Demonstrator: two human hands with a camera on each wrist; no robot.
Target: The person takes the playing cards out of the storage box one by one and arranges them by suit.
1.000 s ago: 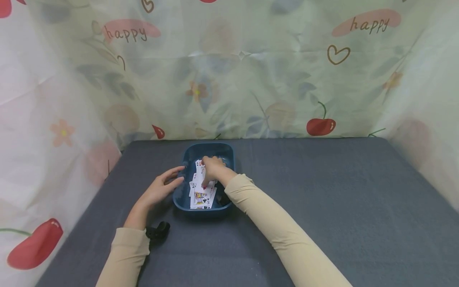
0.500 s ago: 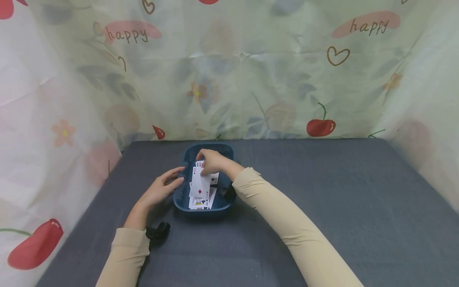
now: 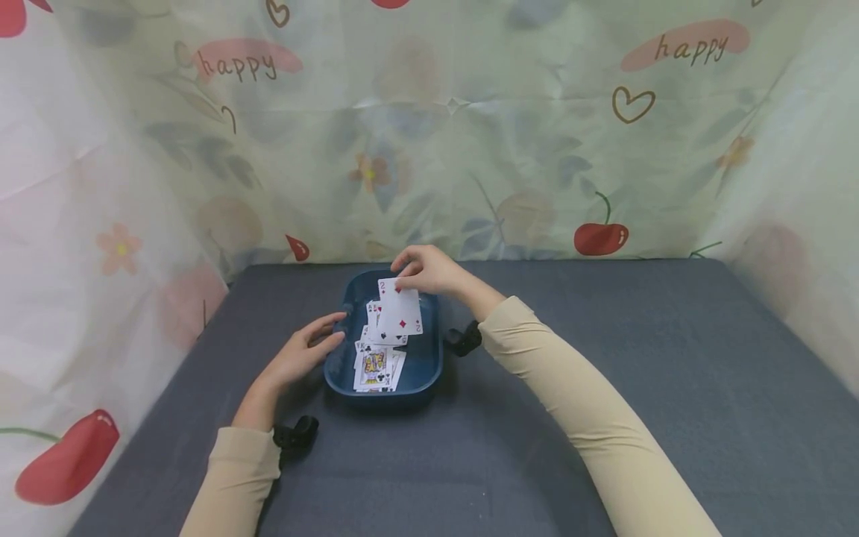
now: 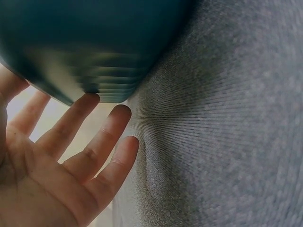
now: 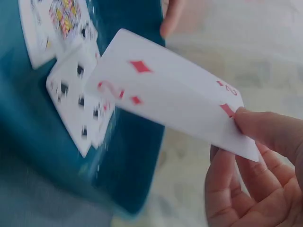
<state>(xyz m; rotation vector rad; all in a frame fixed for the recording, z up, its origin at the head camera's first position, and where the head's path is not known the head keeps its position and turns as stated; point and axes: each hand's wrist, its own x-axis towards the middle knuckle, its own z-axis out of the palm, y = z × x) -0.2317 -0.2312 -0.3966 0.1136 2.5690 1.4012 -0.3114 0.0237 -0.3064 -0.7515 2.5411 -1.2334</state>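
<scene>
A two of diamonds playing card (image 3: 401,312) is pinched at its far end between the thumb and fingers of my right hand (image 3: 432,270), raised over the blue tray (image 3: 429,365). In the right wrist view the card (image 5: 165,90) tilts above the tray. Other playing cards lie overlapping inside, among them a king of clubs (image 3: 373,367) near the front and a spade card (image 5: 75,94) beside it. My left hand (image 3: 305,354) rests at the tray's left rim with fingers spread. From the left wrist, its fingertips (image 4: 90,99) are right at the tray's ribbed side (image 4: 113,71).
The tray stands on a dark grey cloth-covered table (image 3: 604,358). Patterned curtains (image 3: 456,149) hang behind and at both sides. A black wrist camera (image 3: 297,434) is strapped to the left wrist, another (image 3: 464,339) to the right.
My right hand has lifted the two of diamonds off the other cards and moved up and to the right, uncovering the king of clubs. The left hand stays in place.
</scene>
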